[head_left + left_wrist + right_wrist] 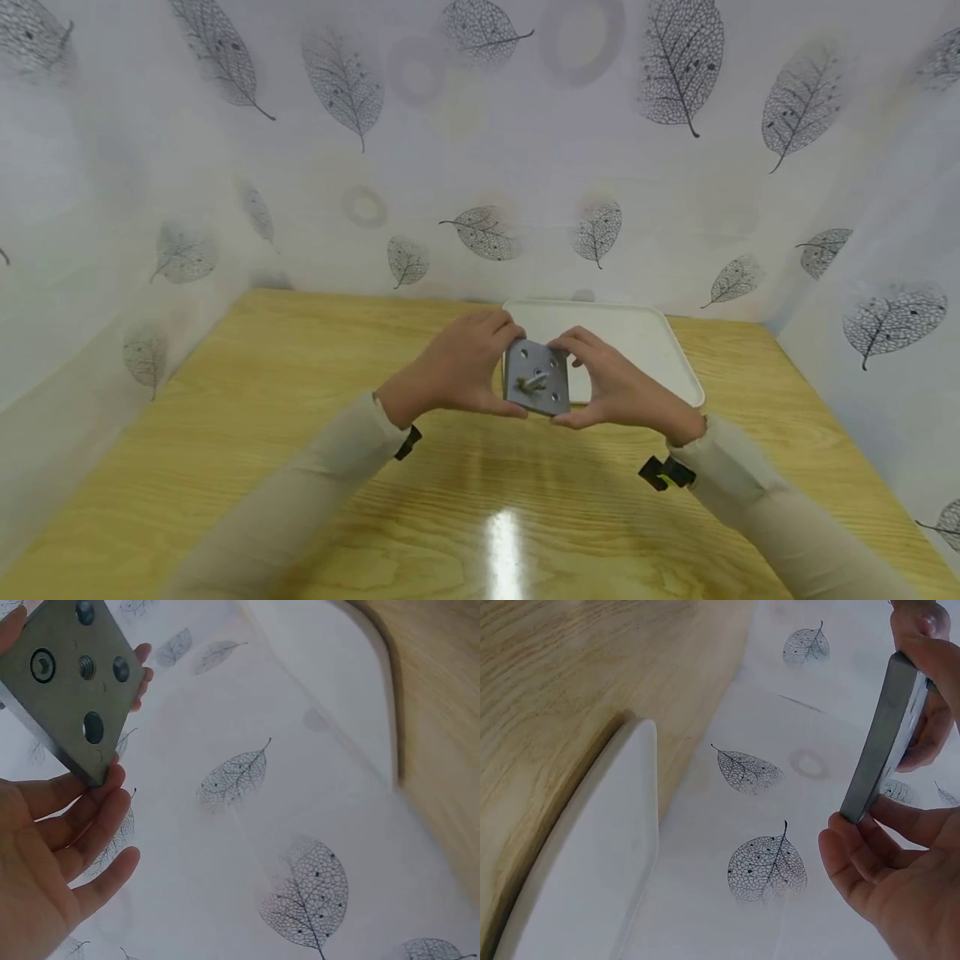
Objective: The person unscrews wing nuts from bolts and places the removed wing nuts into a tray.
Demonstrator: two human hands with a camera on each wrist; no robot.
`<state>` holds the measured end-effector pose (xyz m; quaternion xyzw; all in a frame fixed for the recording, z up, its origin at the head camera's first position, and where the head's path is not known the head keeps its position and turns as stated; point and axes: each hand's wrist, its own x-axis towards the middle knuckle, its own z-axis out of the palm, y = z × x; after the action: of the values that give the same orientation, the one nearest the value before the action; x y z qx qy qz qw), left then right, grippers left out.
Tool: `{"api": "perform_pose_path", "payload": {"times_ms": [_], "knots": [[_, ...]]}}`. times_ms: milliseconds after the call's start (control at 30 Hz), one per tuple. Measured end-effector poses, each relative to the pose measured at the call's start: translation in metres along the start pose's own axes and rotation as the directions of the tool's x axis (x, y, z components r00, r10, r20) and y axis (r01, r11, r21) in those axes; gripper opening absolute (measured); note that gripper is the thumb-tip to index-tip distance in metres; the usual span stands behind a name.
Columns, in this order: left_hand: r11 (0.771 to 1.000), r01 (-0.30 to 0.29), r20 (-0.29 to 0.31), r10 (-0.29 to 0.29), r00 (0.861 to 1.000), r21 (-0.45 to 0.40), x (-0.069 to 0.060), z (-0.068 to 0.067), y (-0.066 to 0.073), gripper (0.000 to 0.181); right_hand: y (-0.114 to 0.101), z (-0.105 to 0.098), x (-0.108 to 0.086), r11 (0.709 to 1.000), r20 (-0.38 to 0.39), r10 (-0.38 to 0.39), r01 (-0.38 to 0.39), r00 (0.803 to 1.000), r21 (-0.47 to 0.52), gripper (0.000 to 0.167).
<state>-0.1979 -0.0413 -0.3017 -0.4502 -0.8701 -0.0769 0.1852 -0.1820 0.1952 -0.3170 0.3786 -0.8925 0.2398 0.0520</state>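
Between both hands, in the head view, is a square grey metal plate (551,398) with several round holes. A short, light-coloured piece (534,382) sticks out from the middle of the face toward the head camera; its exact kind is unclear. My left hand (472,362) holds the plate's left edge between thumb and fingers. At the opposite edge, my right hand (617,385) grips it the same way. The left wrist view shows the plate's other face, where a socket-head screw (43,666) sits in one hole. From the right wrist, the plate (881,739) appears nearly edge-on.
A white tray (637,333) lies on the wood-grained table (337,517) behind the hands, partly hidden by them. A leaf-patterned sheet (525,167) rises along the table's back and sides. Black wrist devices (666,473) show below the sleeves.
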Motion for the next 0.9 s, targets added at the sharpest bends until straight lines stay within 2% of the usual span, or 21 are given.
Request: {"api": "perform_pose_path", "payload": {"times_ms": [133,300,500,667,900], "knots": [[0.999,-0.026,0.028,0.025,0.999,0.047,0.005,-0.007,0.001,0.079,0.003,0.007,0.0,0.999,0.0,0.008,-0.008,1.0,0.038,0.076],[0.995,-0.028,0.089,0.02,0.996,0.098,0.011,-0.015,0.002,0.078,0.005,0.01,0.0,0.999,-0.012,0.014,-0.013,1.0,0.05,0.077],[0.989,-0.042,0.181,0.016,0.983,0.142,0.018,-0.022,0.005,0.077,0.003,0.014,0.001,0.996,-0.009,0.031,-0.03,0.999,0.081,0.075],[0.98,-0.074,0.271,0.022,0.962,0.185,0.025,-0.029,0.007,0.073,0.001,0.02,0.001,0.991,-0.02,0.053,-0.051,0.998,0.123,0.073],[0.978,-0.077,0.404,-0.009,0.915,0.196,0.036,-0.041,0.015,0.074,0.0,0.029,-0.002,0.98,-0.085,0.056,-0.039,0.995,0.196,0.074]]}}
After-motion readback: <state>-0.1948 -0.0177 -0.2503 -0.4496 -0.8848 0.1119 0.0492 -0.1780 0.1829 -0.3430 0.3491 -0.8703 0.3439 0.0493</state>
